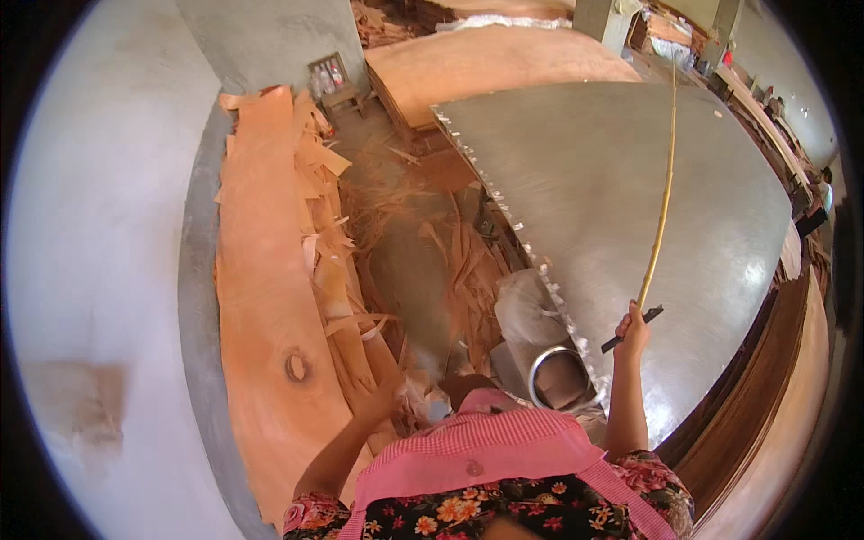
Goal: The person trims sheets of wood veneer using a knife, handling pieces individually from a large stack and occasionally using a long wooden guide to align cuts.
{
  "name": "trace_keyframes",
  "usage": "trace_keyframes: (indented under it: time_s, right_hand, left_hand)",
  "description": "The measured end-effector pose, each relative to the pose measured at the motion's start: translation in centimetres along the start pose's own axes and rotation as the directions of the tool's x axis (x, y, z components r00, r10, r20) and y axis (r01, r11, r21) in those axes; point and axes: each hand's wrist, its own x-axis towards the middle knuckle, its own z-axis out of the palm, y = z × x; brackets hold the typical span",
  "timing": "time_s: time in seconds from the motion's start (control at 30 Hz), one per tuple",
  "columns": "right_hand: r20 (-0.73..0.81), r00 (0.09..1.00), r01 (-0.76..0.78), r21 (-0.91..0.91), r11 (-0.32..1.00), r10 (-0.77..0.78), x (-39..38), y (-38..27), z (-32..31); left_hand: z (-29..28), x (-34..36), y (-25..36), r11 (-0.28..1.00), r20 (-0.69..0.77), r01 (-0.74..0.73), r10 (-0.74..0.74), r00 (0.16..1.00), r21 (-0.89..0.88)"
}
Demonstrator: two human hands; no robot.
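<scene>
My right hand (633, 329) is closed at the near edge of a large smooth grey tabletop (621, 180). It grips a long thin yellow stick (665, 202), which looks like bamboo and reaches away across the tabletop. A short dark bar (650, 315) crosses the same fist; its kind is unclear. My left hand (382, 398) is low beside a long orange-brown sheet of wood veneer (261, 225) and the torn strips (337, 297) along its right side. Motion blurs that hand, so its fingers and anything in them cannot be made out.
Veneer scraps (472, 261) litter the floor between the veneer and the table. A round metal-rimmed container (533, 378) stands by the table's near corner. A small wooden chair (335, 90) holding bottles is at the far left. More veneer sheets (495, 63) are stacked behind the table.
</scene>
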Motion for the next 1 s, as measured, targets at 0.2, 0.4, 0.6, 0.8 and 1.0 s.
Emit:
trace_keyframes:
  time_s: [0.2,0.4,0.6,0.8,1.0]
  right_hand:
    - [0.021,1.000,0.016,0.095,0.995,-0.019,7.9,3.0,15.6]
    - [-0.048,0.999,0.007,0.117,0.993,-0.001,12.0,5.5,29.0]
    - [-0.071,0.997,-0.004,0.131,0.991,0.014,15.4,6.2,42.8]
    - [-0.107,0.994,0.035,0.096,0.995,-0.025,19.6,10.0,59.1]
    - [-0.143,0.988,-0.027,0.206,0.978,0.057,26.3,13.5,79.7]
  left_hand:
    - [-11.2,16.0,-9.6,0.866,-0.218,-0.084,-0.029,0.976,-0.493]
    - [-15.5,8.8,-37.6,0.866,0.220,0.452,-0.493,0.842,0.212]
    - [-17.6,6.6,-46.4,0.600,0.150,0.800,-0.792,0.592,0.009]
    - [-26.2,31.3,-53.0,0.788,0.114,0.600,-0.589,0.800,-0.141]
    - [-48.0,64.7,-52.8,0.972,-0.209,0.070,-0.118,0.971,-0.223]
